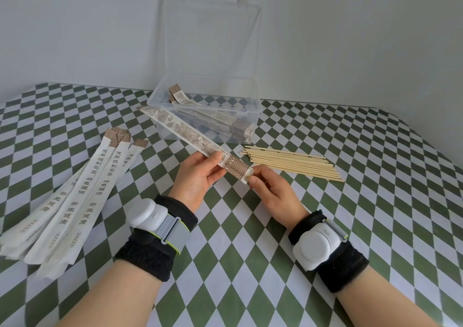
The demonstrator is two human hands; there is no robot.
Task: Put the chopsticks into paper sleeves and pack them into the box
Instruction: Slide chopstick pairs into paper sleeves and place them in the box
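Note:
A long paper sleeve with brown print hangs above the table, slanting from upper left to lower right. My left hand grips it near its brown-patterned end. My right hand pinches the white flap at that end. I cannot tell whether chopsticks are inside it. A clear plastic box with its lid raised stands behind, with several filled sleeves lying in it. Bare wooden chopsticks lie in a loose pile to the right. Empty sleeves are fanned out on the left.
The table carries a green and white checkered cloth. A plain pale wall rises right behind the box. Both wrists wear black bands with white devices strapped on.

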